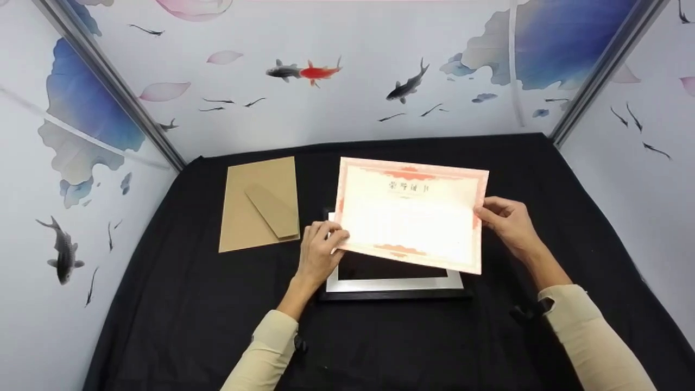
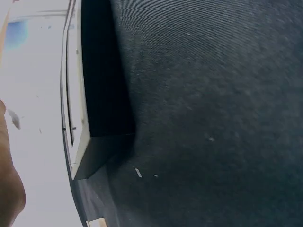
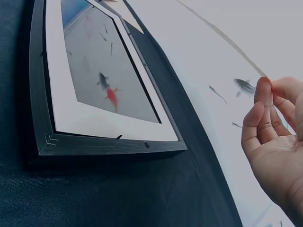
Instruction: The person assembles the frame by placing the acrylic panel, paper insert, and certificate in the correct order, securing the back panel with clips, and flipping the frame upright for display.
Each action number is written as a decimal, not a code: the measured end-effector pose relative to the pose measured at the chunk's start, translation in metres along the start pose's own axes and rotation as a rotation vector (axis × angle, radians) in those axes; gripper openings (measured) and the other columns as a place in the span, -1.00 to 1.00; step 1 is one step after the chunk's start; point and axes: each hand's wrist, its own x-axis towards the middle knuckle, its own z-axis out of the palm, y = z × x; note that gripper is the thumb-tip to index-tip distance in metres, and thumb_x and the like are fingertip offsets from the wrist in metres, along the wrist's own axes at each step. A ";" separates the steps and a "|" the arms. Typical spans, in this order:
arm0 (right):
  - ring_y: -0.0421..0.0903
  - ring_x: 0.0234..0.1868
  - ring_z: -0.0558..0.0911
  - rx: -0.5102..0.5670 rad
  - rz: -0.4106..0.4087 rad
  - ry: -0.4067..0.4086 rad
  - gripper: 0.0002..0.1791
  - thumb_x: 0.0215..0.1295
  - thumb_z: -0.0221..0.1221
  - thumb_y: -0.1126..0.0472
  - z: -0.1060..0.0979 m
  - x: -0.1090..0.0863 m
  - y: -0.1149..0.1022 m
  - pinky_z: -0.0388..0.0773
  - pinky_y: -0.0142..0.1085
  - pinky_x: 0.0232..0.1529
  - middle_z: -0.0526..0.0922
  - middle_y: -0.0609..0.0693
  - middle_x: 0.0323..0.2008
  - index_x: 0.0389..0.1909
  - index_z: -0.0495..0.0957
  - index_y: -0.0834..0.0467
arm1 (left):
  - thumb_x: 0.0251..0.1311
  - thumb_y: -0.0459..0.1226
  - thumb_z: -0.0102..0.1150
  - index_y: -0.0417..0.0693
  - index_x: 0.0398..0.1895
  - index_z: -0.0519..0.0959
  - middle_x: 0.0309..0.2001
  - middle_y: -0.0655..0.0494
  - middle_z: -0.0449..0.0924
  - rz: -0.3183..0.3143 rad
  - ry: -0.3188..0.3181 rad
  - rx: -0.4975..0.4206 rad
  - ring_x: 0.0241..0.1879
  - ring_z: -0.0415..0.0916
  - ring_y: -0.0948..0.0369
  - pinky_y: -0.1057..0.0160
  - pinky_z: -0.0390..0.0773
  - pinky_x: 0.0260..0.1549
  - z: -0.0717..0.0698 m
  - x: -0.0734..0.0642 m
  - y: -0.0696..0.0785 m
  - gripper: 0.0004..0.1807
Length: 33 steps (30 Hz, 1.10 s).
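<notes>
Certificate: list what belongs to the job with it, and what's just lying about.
Part of the job:
certificate, held by left hand and right hand
picture frame, beneath it
brown board, probably the frame's back

Just lying about:
black cloth, underneath
pale scrap on the cloth

- Far left on the black cloth-covered table (image 1: pixel 179 315): a flat rectangular brown board (image 1: pixel 237 209), its tapered brown flap (image 1: pixel 276 214) toward the near right.
- Right of the board and nearer: a rectangular black frame (image 1: pixel 396 296) with a white rectangular mat (image 1: pixel 396 285) in it.
- Above the frame: a rectangular cream-and-red paper certificate (image 1: pixel 407 220), left hand (image 1: pixel 320 251) at its near left corner, right hand (image 1: pixel 510 220) at its right edge.
</notes>
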 end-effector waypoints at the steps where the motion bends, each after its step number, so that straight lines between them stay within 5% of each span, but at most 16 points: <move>1: -0.03 -0.34 0.58 -0.003 -0.002 0.004 -0.72 0.23 0.21 0.34 0.000 0.000 -0.001 0.58 -0.27 -0.34 0.57 0.28 -0.30 -0.12 0.53 0.47 | -0.11 -0.29 0.40 0.05 -0.38 0.60 -0.27 0.19 0.47 0.000 0.014 -0.006 -0.26 0.36 0.15 0.19 0.29 -0.31 -0.001 0.001 0.001 -0.81; 11: -0.02 -0.31 0.60 0.103 -0.010 0.072 -0.69 0.21 0.21 0.37 0.005 0.002 -0.012 0.58 -0.24 -0.31 0.56 0.30 -0.25 -0.09 0.51 0.49 | 0.02 -0.30 0.34 0.05 -0.38 0.64 -0.40 0.28 0.46 -0.036 0.058 -0.074 -0.40 0.38 0.26 0.28 0.35 -0.45 -0.010 0.011 0.009 -0.91; 22: -0.01 -0.38 0.58 0.470 -0.058 0.073 -0.72 0.35 0.01 0.41 -0.001 -0.001 -0.012 0.57 -0.25 -0.34 0.57 0.26 -0.34 -0.15 0.39 0.65 | 0.08 -0.31 0.31 0.07 -0.40 0.65 -0.38 0.28 0.48 -0.084 0.143 -0.117 -0.42 0.39 0.34 0.33 0.42 -0.50 -0.021 0.024 0.017 -0.93; 33: -0.01 -0.40 0.57 0.495 0.007 0.113 -0.72 0.35 0.03 0.40 -0.012 -0.017 0.007 0.55 -0.27 -0.33 0.56 0.22 -0.36 -0.14 0.39 0.62 | -0.03 -0.47 0.36 -0.07 -0.39 0.65 -0.38 0.20 0.51 -0.282 0.337 -0.471 -0.45 0.44 0.23 0.32 0.45 -0.49 -0.026 0.026 0.015 -0.84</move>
